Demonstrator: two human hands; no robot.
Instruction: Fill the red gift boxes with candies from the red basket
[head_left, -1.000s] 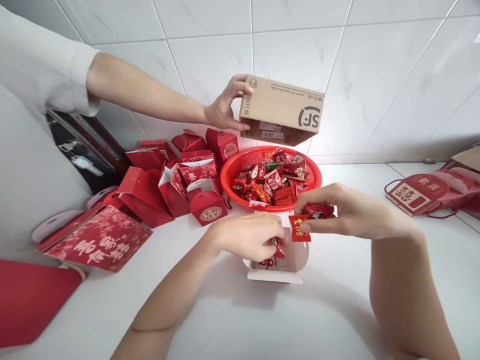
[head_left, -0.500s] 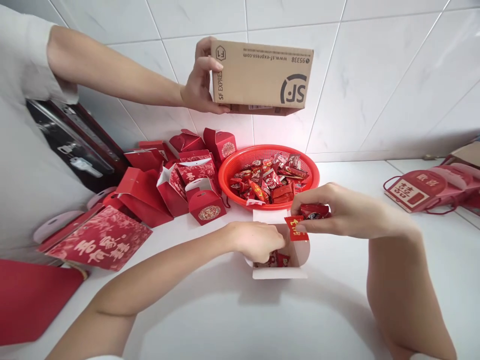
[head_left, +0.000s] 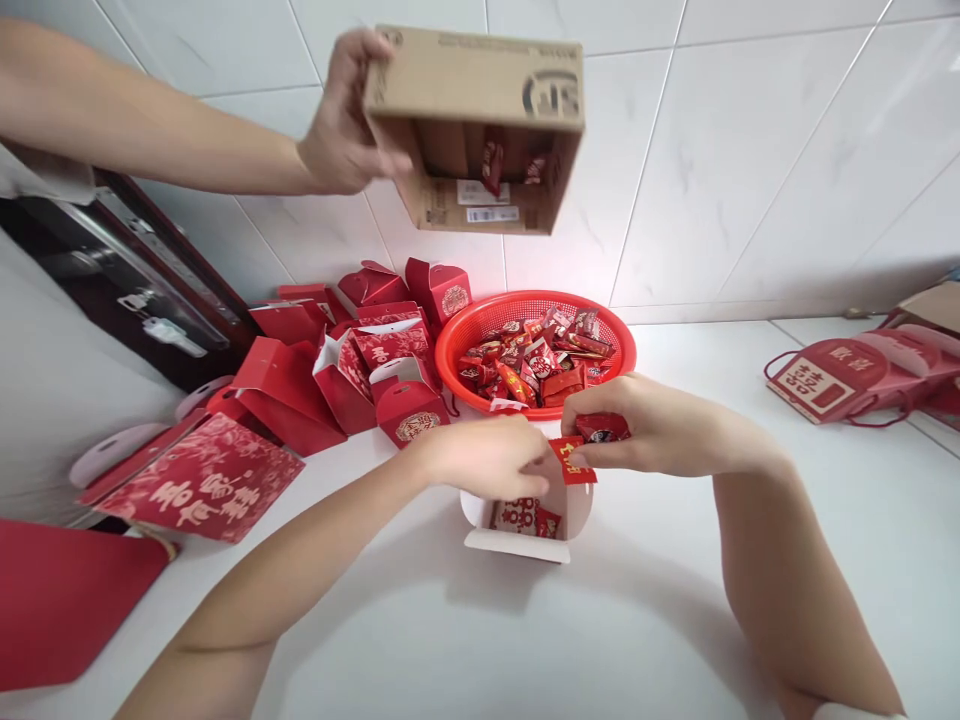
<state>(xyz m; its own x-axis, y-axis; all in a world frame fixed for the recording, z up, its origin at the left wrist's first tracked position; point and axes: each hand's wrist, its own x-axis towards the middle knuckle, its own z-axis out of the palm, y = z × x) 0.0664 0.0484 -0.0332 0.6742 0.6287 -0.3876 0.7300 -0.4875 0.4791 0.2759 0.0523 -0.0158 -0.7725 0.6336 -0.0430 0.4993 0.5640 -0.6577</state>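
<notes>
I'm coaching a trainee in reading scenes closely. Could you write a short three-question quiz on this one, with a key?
1. What does the person's right hand hold?
2. True or false: the person's left hand is over the open paperboard box.
3. Which hand holds up the SF cardboard box?
A) the person's left hand
B) the person's right hand
C) another person's hand

Key:
1. Red wrapped candies
2. True
3. C
</notes>
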